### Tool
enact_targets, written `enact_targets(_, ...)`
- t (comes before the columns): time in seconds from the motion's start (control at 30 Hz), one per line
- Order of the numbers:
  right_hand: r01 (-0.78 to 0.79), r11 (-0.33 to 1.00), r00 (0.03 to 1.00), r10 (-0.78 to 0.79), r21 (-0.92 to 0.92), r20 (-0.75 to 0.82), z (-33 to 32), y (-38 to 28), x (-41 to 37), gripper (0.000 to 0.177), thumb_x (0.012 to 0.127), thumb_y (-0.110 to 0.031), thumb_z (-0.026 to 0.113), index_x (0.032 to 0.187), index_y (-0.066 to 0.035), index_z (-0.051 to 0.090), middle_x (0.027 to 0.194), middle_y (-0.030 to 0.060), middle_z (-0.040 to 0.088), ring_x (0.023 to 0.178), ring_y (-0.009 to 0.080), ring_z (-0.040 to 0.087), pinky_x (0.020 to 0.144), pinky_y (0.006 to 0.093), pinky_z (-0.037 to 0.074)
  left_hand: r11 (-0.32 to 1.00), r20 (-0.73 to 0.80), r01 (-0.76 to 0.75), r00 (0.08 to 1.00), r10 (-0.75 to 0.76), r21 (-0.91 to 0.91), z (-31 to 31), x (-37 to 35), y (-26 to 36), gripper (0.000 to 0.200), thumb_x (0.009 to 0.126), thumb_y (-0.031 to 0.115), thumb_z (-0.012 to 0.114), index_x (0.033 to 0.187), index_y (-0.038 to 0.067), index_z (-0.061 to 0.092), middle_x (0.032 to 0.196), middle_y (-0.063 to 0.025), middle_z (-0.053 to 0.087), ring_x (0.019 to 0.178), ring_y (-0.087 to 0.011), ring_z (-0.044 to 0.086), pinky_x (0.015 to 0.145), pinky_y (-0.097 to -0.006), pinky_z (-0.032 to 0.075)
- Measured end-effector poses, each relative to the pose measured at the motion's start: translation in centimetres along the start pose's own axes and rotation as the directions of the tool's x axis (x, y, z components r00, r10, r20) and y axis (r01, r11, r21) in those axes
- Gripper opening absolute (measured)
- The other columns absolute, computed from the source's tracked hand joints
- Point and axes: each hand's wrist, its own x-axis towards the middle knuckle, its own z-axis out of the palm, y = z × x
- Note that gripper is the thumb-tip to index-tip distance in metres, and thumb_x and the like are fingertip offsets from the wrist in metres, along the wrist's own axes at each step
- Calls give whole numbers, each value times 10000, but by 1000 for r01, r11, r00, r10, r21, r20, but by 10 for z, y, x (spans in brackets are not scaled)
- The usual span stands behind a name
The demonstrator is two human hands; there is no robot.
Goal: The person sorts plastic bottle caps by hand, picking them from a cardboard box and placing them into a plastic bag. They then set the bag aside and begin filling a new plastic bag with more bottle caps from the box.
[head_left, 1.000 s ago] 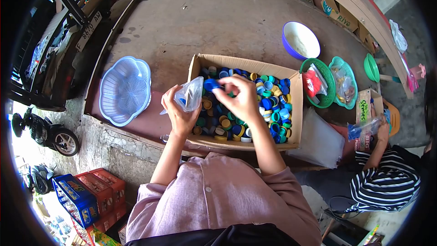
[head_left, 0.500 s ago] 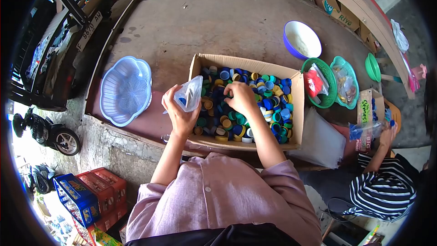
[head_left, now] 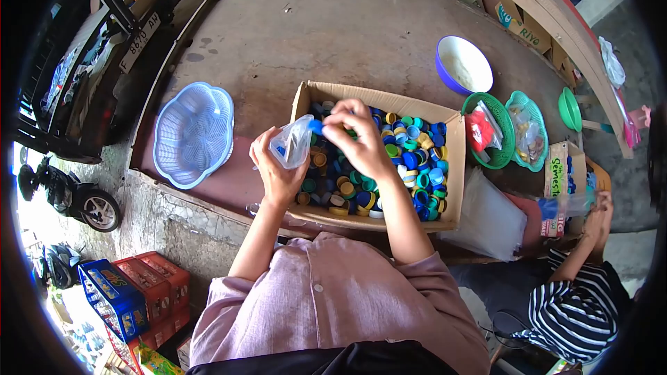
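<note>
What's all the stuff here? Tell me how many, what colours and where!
Plastic bag: one, clear, in left hand
Held cap: one, blue, at right hand's fingertips
Cardboard box: one, brown, in front
Loose caps: too many to count, blue/green/yellow/white, inside box
Scalloped basket: one, light blue, left
Deep bowl: one, purple and white, far right
Filled baskets: two, green and turquoise, right
Plastic sheets: uncountable, clear, near right
Table: one, brown, underneath
Crates: several, blue and red, lower left
Scooter: one, dark, left
Co-worker: one, black-and-white stripes, lower right
Person's hands: two, bare, over box
</note>
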Motion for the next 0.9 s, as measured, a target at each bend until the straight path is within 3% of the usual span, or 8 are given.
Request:
enact_targets(0.13,285,847,957,-222,-449,188,29,-17,5,130,675,-125,634,792,-83,672,1210,129,424,1169,372,311,985,471,243,1000,-7,-23,1000,23,0,0,1,-2,708,593,156,732,1163,20,335,1047,-133,479,971,-294,456,888,-406,271)
enact_targets(0.23,269,947,963,-257,-178,86,22,-2,15,137,749,-112,589,859,-69,657,1129,136,497,1113,313,410,950,412,315,999,-30,-41,999,42,10,1,1,-5,710,592,165,732,1165,19,339,1064,-135,474,980,-292,449,893,-406,271)
enact_targets(0.3,190,968,976,-204,-161,-71,8,14,19,133,771,-100,570,884,-47,617,976,123,549,902,267,547,791,350,435,1000,40,1,999,-1,-3,-3,-2,-4,714,621,154,721,1193,0,323,1089,-165,429,1032,-317,391,906,-418,285)
enact_targets(0.37,-77,971,995,60,-229,-78,-2,41,13,135,754,-123,596,863,-47,618,873,109,572,778,247,581,686,338,463,1000,46,3,999,-3,-7,-4,-3,-3,707,622,148,720,1191,1,326,1084,-165,431,1028,-316,393,903,-416,286)
enact_targets(0.5,-218,793,950,306,-569,62,5,72,-12,279,655,-289,699,832,-87,627,814,78,598,750,244,596,648,346,474,1000,28,-10,1000,11,-20,3,1,-3,689,614,141,717,1176,7,342,1066,-153,450,1009,-305,410,898,-407,278)
enact_targets(0.63,-125,674,928,339,-728,154,23,81,-20,296,646,-293,704,848,-89,628,836,78,605,777,249,597,701,370,462,1000,34,8,999,-7,-20,2,-1,-3,689,603,148,719,1168,11,349,1061,-143,466,999,-298,426,897,-402,268)
enact_targets(0.7,0,706,959,201,-708,201,24,91,-21,220,670,-242,683,818,-90,625,831,85,592,767,269,587,677,379,463,1000,22,-8,1000,8,-14,3,-1,-4,692,603,149,720,1170,11,348,1060,-142,466,998,-297,428,898,-402,267)
enact_targets(0.9,-65,776,937,264,-627,229,8,90,-25,105,698,-163,640,755,-82,608,777,106,558,754,299,570,639,392,462,1000,9,4,1000,-3,-17,3,-1,-3,696,602,147,721,1173,12,347,1051,-139,467,993,-295,433,896,-404,266)
